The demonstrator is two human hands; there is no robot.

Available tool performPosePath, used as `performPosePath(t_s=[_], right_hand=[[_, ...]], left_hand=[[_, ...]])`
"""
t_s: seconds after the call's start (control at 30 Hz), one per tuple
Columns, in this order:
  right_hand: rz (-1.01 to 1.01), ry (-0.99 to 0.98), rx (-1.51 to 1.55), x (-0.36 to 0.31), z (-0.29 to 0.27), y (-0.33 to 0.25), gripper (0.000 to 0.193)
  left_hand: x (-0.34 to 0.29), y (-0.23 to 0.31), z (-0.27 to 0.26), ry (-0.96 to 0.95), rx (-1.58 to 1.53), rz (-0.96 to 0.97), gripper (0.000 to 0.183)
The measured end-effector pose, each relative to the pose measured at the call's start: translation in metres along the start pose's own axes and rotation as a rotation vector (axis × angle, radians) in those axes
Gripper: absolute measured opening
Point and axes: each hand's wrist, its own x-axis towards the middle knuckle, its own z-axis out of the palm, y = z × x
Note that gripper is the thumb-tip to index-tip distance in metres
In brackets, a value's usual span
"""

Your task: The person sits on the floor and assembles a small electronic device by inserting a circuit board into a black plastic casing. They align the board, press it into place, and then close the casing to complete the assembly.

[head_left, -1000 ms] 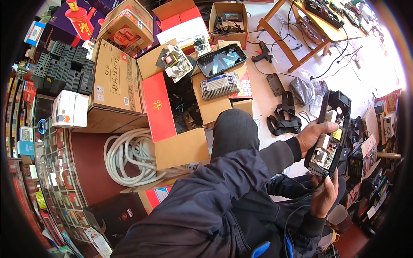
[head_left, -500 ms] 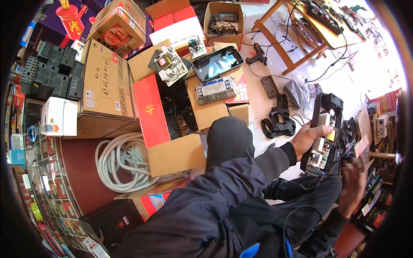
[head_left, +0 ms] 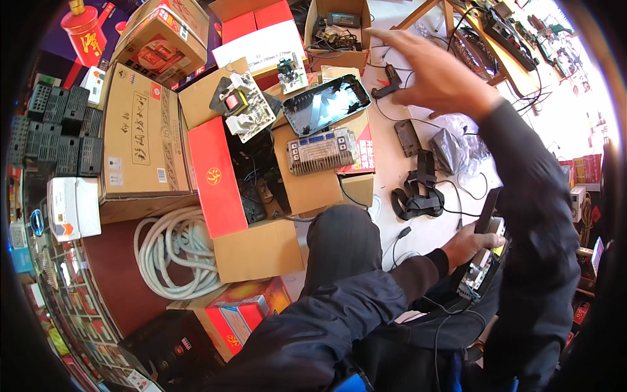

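Note:
My left hand (head_left: 469,247) grips an opened electronic unit (head_left: 482,271), a dark casing with a circuit board and metal parts showing, above my lap. Its thumb presses near a yellow part. My right hand (head_left: 439,73) is raised and empty, fingers stretched apart, in the picture nearest a black glue gun (head_left: 390,83) with a red trigger on the floor. Across an open carton lie a dark shiny cover (head_left: 326,104), a grey finned metal unit (head_left: 321,153) with blue connectors, and a white circuit board (head_left: 251,111). My right forearm partly hides the held unit's side.
Black straps (head_left: 419,196), a small dark box (head_left: 408,138), a bagged black item (head_left: 449,151) and loose cables lie on the pale floor. A coiled white hose (head_left: 173,255) sits at left, below a large carton (head_left: 140,140). A wooden table (head_left: 490,42) stands at far right.
My right hand has swung from beside the unit at lower right up and left toward the glue gun. My left hand, still holding the unit, sits lower in the picture; the view has shifted.

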Motion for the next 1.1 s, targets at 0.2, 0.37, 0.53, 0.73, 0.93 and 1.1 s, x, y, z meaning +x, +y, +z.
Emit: performPosePath(t_s=[0.2, 0.37, 0.53, 0.73, 0.93, 1.1], right_hand=[[0.074, -0.319, -0.118, 0.061, 0.140, 0.031, 0.133], [0.023, -0.200, -0.169, 0.053, 0.196, 0.044, 0.111], [0.058, -0.220, -0.042, 0.051, 0.180, 0.040, 0.094], [0.016, 0.106, -0.078, 0.038, 0.039, 0.028, 0.098], [0.382, 0.147, 0.319, -0.132, -0.178, -0.054, 0.095], [0.506, 0.969, -0.234, -0.290, -0.230, -0.094, 0.073]], left_hand=[[0.007, -0.005, -0.011, -0.013, -0.092, 0.097, 0.037], [0.008, 0.005, -0.022, -0.022, -0.058, -0.058, 0.033], [0.006, 0.017, -0.020, -0.017, -0.072, -0.094, 0.030], [0.001, 0.030, -0.021, 0.053, -0.033, -0.069, 0.027], [-0.012, 0.030, -0.013, -0.042, -0.183, -0.016, 0.034], [-0.020, 0.025, -0.011, -0.081, -0.186, -0.065, 0.041]])
